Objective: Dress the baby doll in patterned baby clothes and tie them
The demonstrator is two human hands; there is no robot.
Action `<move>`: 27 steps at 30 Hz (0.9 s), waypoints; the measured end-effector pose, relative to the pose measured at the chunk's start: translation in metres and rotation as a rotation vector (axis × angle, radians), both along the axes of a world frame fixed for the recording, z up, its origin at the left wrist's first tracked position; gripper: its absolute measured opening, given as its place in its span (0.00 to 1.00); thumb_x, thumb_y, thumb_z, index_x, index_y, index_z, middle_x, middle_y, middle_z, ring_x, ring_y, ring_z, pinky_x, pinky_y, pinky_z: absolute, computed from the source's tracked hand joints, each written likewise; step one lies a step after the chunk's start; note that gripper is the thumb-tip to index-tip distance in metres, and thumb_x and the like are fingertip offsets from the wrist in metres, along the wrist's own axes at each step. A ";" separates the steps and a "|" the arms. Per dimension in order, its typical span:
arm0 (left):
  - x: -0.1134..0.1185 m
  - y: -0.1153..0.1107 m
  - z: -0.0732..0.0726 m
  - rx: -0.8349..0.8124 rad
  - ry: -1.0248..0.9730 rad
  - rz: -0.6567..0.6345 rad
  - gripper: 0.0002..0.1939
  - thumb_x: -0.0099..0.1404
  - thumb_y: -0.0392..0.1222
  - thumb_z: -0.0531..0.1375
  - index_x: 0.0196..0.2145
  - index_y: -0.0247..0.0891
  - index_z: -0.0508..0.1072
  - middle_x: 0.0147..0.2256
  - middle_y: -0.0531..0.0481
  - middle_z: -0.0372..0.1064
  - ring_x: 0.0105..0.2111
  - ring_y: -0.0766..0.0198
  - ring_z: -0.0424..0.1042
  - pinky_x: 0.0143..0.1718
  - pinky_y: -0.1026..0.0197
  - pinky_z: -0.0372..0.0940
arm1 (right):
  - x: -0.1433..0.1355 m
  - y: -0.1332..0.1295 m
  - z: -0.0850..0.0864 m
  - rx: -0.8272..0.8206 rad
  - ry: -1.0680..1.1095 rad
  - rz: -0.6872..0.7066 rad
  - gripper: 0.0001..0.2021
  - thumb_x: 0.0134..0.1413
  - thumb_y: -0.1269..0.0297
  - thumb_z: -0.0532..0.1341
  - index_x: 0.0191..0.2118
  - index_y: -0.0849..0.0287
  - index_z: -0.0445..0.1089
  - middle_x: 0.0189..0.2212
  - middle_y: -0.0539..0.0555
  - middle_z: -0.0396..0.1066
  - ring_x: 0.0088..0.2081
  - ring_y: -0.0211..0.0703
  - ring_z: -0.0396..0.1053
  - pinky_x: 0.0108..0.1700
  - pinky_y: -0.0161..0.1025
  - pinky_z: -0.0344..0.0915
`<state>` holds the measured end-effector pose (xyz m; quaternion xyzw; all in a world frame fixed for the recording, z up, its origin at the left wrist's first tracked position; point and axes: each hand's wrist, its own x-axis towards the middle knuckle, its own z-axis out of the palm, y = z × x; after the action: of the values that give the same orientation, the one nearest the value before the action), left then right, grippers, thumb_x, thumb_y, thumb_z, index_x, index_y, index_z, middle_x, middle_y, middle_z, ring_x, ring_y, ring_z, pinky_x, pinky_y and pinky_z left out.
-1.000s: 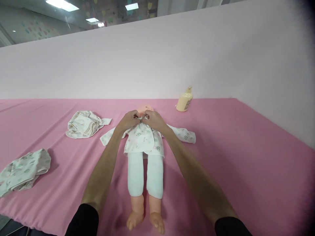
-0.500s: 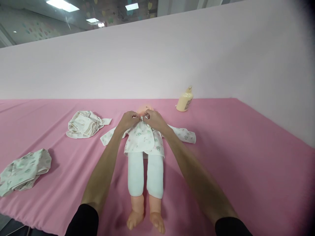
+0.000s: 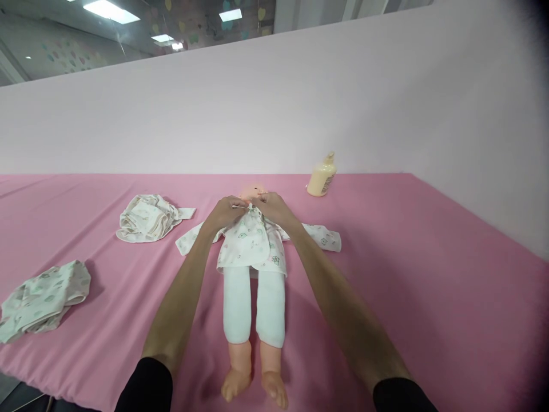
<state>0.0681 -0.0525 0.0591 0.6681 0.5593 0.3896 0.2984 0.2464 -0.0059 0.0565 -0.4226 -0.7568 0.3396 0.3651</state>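
Note:
A baby doll (image 3: pixel 239 366) lies on its back, feet toward me, in white trousers (image 3: pixel 237 303) and a white printed top (image 3: pixel 246 240). The top's front panels overlap and its sleeves spread out to both sides. At the doll's neck my left hand (image 3: pixel 229 212) pinches the collar from the left side. My right hand (image 3: pixel 272 207) pinches the collar from the right, close beside the left one. Both hands partly cover the doll's head and neck, and the fingertips are small in view.
A crumpled white printed cloth (image 3: pixel 148 218) lies left of the doll, and a folded one (image 3: pixel 47 297) nearer the left edge. A pale yellow pump bottle (image 3: pixel 321 177) stands at the back right. A white wall (image 3: pixel 257 109) rises behind the pink surface (image 3: pixel 386 257).
My right hand has shifted slightly to the right at the collar, and a little more of the neckline shows between the hands. The doll has stayed in place.

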 end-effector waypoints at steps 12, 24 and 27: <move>0.002 0.004 -0.005 0.005 0.049 0.053 0.14 0.59 0.41 0.62 0.44 0.38 0.76 0.50 0.43 0.71 0.42 0.59 0.73 0.41 0.60 0.68 | -0.003 0.007 -0.008 -0.078 -0.028 0.010 0.07 0.42 0.61 0.62 0.27 0.58 0.66 0.24 0.47 0.65 0.25 0.35 0.59 0.24 0.33 0.52; 0.008 -0.003 -0.005 0.027 0.074 -0.117 0.19 0.64 0.53 0.60 0.48 0.43 0.78 0.53 0.47 0.71 0.51 0.55 0.70 0.50 0.58 0.65 | 0.004 0.008 -0.006 -0.274 0.173 0.033 0.09 0.45 0.68 0.62 0.21 0.58 0.62 0.16 0.45 0.55 0.21 0.33 0.51 0.23 0.34 0.49; 0.013 -0.001 -0.006 0.083 0.118 -0.073 0.21 0.63 0.55 0.61 0.49 0.42 0.76 0.51 0.46 0.72 0.50 0.55 0.71 0.49 0.59 0.65 | 0.004 0.005 -0.001 -0.381 0.222 -0.003 0.10 0.47 0.69 0.62 0.20 0.58 0.62 0.15 0.44 0.53 0.19 0.33 0.50 0.23 0.34 0.49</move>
<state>0.0807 -0.0539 0.0531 0.7218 0.5345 0.3610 0.2510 0.2508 -0.0006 0.0558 -0.4451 -0.6335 0.5204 0.3602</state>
